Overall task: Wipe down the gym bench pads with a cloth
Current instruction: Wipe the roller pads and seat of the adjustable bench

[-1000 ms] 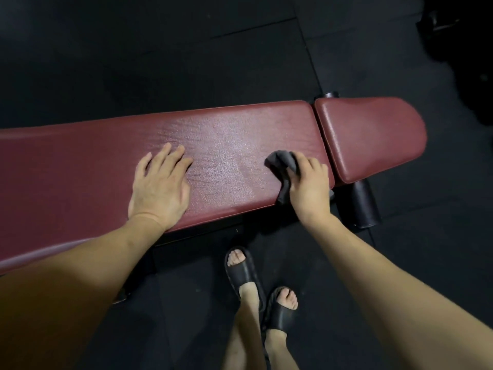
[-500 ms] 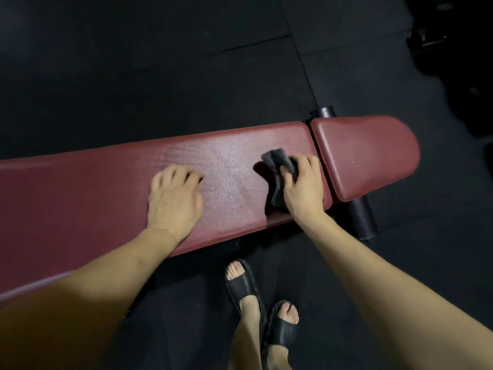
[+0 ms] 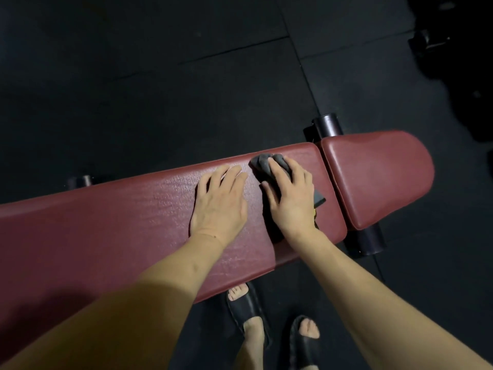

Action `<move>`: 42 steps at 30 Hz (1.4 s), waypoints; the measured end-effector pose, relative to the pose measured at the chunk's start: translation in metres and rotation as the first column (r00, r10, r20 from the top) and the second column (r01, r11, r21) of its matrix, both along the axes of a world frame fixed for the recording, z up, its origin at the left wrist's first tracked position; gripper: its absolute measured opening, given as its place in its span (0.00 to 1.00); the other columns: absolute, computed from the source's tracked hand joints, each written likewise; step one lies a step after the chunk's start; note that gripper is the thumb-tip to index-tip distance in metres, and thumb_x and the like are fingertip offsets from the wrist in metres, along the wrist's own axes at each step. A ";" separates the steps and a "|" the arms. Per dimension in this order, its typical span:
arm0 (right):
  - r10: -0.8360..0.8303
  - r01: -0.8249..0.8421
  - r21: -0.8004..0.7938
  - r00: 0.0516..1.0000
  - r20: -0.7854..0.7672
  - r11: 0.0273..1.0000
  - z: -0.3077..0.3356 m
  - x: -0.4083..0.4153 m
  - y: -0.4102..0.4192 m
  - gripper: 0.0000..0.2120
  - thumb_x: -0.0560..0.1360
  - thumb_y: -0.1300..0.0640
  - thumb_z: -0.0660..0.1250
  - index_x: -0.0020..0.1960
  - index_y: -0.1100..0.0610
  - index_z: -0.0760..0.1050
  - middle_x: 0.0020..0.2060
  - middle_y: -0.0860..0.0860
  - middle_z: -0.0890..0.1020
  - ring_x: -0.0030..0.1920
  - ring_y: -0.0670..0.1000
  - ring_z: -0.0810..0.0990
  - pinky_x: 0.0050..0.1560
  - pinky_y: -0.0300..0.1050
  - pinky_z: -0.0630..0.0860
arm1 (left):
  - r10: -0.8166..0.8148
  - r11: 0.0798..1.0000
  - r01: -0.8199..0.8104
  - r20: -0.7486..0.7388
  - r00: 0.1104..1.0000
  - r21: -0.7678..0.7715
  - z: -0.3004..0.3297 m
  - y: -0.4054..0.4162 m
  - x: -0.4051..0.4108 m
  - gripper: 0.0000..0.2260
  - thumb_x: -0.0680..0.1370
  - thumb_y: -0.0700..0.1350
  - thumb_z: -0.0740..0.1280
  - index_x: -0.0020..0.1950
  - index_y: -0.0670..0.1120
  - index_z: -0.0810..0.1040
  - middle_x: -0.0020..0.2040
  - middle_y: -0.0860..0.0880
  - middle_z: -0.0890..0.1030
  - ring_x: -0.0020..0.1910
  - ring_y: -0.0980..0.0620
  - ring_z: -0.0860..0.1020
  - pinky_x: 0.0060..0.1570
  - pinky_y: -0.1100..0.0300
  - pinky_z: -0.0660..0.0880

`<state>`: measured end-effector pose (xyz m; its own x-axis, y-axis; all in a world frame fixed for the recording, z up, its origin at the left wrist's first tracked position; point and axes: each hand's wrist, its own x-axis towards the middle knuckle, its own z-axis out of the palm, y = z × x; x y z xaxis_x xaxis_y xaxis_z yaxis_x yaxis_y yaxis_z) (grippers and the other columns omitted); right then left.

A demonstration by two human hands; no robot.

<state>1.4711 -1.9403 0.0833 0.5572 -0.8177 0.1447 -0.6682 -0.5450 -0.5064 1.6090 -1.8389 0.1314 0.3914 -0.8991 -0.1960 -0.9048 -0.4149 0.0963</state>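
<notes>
A dark red gym bench runs across the view, with a long back pad and a shorter seat pad to its right. My left hand lies flat on the long pad, fingers straight. Just to its right, my right hand presses a crumpled grey cloth onto the long pad near its far edge, close to the gap between the pads. The fingers lie over the cloth, and a corner of it sticks out from under the hand on the right.
Black rubber floor mats surround the bench. Black round frame ends stick out at the gap between pads, far and near side. My feet in black slides stand close to the bench's near edge. Dark equipment sits far right.
My right hand has slid the cloth from the near edge toward the far edge of the long pad. My left hand has shifted right, closer to the right hand.
</notes>
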 end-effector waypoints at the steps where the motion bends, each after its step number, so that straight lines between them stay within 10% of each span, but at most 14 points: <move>1: -0.002 0.002 0.000 1.000 0.027 1.000 0.000 0.004 -0.004 0.19 0.81 0.53 0.68 0.72 0.51 0.76 0.70 0.54 0.74 0.63 0.58 0.72 0.64 0.56 0.72 | 0.001 1.000 -0.002 0.004 1.000 0.017 0.000 -0.002 0.000 0.24 0.79 0.48 0.55 0.74 0.49 0.71 0.74 0.52 0.70 0.75 0.48 0.64 0.73 0.47 0.61; 12: 0.298 -0.287 -0.132 0.952 0.066 0.949 -0.016 0.027 -0.070 0.15 0.82 0.59 0.66 0.67 0.55 0.80 0.63 0.58 0.78 0.53 0.62 0.76 0.55 0.57 0.75 | -0.020 0.992 0.014 0.043 0.999 0.124 0.004 -0.007 0.000 0.25 0.77 0.49 0.54 0.74 0.50 0.71 0.76 0.51 0.69 0.77 0.48 0.63 0.74 0.47 0.59; 23: -0.232 0.231 0.064 0.973 0.012 0.971 -0.025 -0.015 -0.108 0.15 0.80 0.56 0.63 0.65 0.53 0.80 0.57 0.59 0.78 0.53 0.62 0.74 0.55 0.56 0.76 | 0.049 0.997 -0.051 0.036 0.998 0.058 0.011 -0.010 -0.012 0.23 0.77 0.45 0.59 0.73 0.48 0.73 0.73 0.50 0.72 0.76 0.46 0.65 0.75 0.46 0.59; 31: 0.208 -0.204 -0.054 0.975 0.078 0.977 -0.018 0.007 -0.085 0.15 0.80 0.56 0.66 0.66 0.54 0.80 0.57 0.57 0.80 0.49 0.61 0.76 0.50 0.57 0.75 | 0.111 0.986 -0.120 0.081 0.990 0.113 -0.003 -0.027 -0.048 0.25 0.78 0.48 0.60 0.76 0.47 0.70 0.77 0.48 0.69 0.80 0.44 0.60 0.79 0.40 0.49; 42: -0.179 0.175 0.135 0.984 0.018 0.975 -0.022 -0.104 -0.045 0.18 0.80 0.58 0.68 0.70 0.51 0.78 0.58 0.55 0.78 0.54 0.57 0.75 0.56 0.58 0.76 | 0.097 0.985 -0.113 0.126 0.987 0.126 -0.006 -0.028 -0.050 0.25 0.80 0.49 0.56 0.77 0.48 0.69 0.78 0.49 0.67 0.80 0.45 0.58 0.79 0.39 0.48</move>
<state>1.3672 -1.9856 0.0618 0.3988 -0.9160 0.0432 -0.7318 -0.3463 -0.5869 1.5589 -1.8665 0.1254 0.5102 -0.8207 -0.2572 -0.8570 -0.5103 -0.0717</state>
